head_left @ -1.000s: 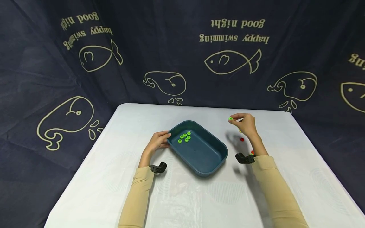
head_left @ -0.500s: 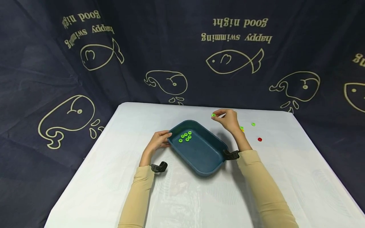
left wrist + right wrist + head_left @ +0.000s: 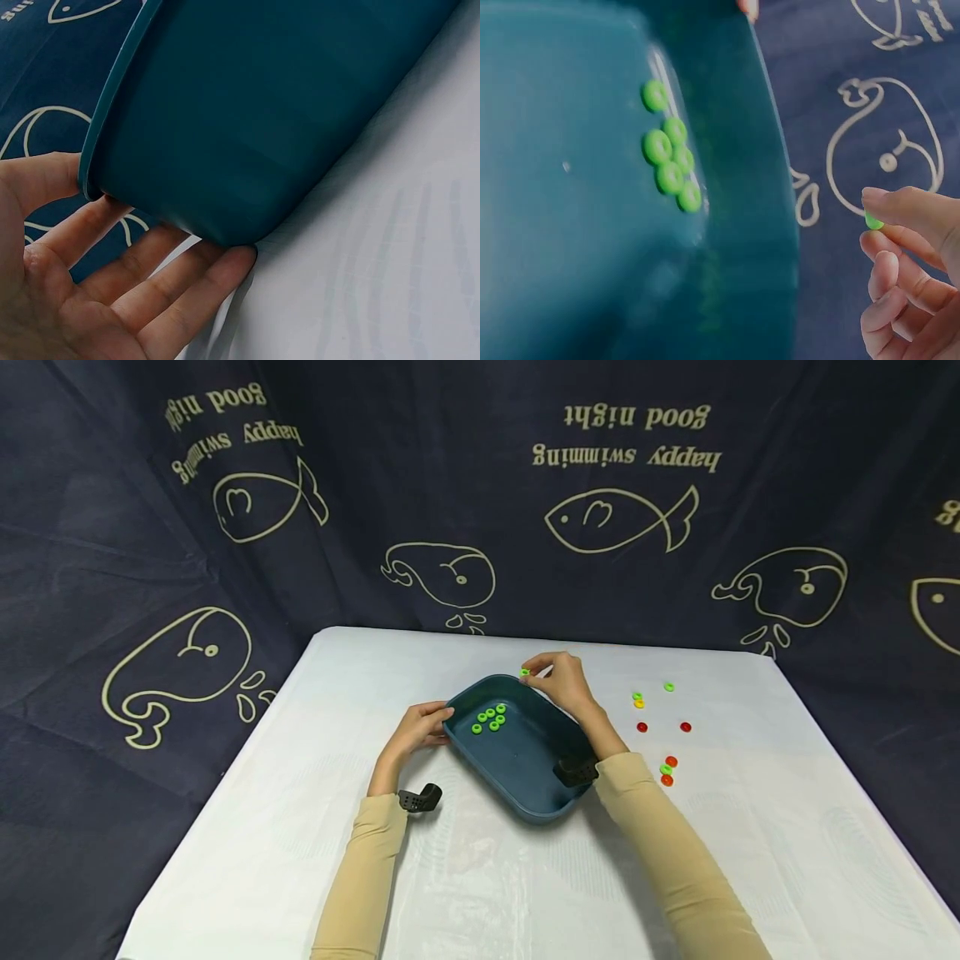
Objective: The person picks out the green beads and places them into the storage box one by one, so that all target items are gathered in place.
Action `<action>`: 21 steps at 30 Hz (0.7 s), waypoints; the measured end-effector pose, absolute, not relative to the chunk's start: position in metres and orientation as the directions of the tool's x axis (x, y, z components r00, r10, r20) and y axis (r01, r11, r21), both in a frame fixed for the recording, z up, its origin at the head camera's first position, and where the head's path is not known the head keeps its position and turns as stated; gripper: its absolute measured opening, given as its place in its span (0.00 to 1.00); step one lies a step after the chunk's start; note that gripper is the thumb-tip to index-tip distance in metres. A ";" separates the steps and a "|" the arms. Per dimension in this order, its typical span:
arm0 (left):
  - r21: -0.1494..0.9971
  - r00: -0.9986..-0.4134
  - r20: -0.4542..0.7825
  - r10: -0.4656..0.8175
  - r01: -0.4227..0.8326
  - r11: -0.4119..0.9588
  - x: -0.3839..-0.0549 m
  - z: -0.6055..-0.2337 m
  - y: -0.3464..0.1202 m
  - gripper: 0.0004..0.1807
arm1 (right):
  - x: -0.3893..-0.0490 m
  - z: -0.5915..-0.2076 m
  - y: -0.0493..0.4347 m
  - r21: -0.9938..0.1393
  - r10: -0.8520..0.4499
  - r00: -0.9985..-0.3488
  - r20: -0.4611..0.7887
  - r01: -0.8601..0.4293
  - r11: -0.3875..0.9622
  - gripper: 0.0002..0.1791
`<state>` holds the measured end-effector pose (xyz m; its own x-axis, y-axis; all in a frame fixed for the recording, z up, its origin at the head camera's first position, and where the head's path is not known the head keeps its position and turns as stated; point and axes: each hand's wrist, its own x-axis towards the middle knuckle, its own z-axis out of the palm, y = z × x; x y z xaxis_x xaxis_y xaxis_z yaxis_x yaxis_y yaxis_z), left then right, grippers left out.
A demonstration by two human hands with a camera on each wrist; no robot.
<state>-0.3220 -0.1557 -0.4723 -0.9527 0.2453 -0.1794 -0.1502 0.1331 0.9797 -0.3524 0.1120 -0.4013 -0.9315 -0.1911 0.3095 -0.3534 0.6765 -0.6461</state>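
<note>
Right hand point(image 3: 564, 683): moved leftward, pinching a green ring point(image 3: 525, 672) by the far rim of the blue tray point(image 3: 517, 768).
Green ring: not yet with the six rings point(image 3: 491, 713) inside.
Left hand point(image 3: 412, 727): gripped the blue tray.

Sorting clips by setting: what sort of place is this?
Probably a staged indoor recording setup: a white-covered table, a dark printed curtain hung behind it, and black wrist cameras. What lies beyond is hidden.
</note>
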 end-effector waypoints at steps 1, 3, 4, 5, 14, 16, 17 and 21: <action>0.980 -0.953 -0.179 0.246 -0.150 0.133 -0.322 -0.473 -0.156 0.29 | -0.352 -0.403 0.109 -0.642 -0.204 -0.930 0.307 -0.360 0.677 0.11; 0.980 -0.952 -0.178 0.248 -0.148 0.133 -0.322 -0.473 -0.156 0.29 | -0.352 -0.406 0.102 -0.638 -0.224 -0.928 0.297 -0.368 0.676 0.10; 0.980 -0.953 -0.178 0.247 -0.148 0.134 -0.322 -0.473 -0.156 0.29 | -0.352 -0.407 0.099 -0.637 -0.233 -0.928 0.291 -0.370 0.676 0.10; 0.980 -0.953 -0.178 0.246 -0.148 0.135 -0.323 -0.472 -0.156 0.29 | -0.352 -0.409 0.096 -0.634 -0.243 -0.927 0.286 -0.374 0.677 0.10; 0.980 -0.954 -0.178 0.242 -0.151 0.127 -0.324 -0.469 -0.154 0.28 | -0.354 -0.424 0.074 -0.594 -0.377 -0.905 0.194 -0.415 0.690 0.10; 0.980 -0.954 -0.180 0.241 -0.152 0.131 -0.324 -0.469 -0.154 0.27 | -0.354 -0.429 0.070 -0.568 -0.403 -0.899 0.172 -0.425 0.705 0.10; 0.979 -0.954 -0.181 0.240 -0.152 0.133 -0.324 -0.469 -0.154 0.27 | -0.355 -0.431 0.068 -0.560 -0.410 -0.898 0.161 -0.426 0.711 0.09; 0.978 -0.953 -0.186 0.241 -0.157 0.136 -0.324 -0.470 -0.154 0.26 | -0.354 -0.438 0.063 -0.540 -0.424 -0.899 0.112 -0.414 0.733 0.09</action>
<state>-0.3238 -0.1543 -0.4695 -0.9526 0.2408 -0.1861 -0.1567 0.1362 0.9782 -0.3540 0.0630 -0.4384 -0.8986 -0.4243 0.1122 -0.4135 0.7330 -0.5401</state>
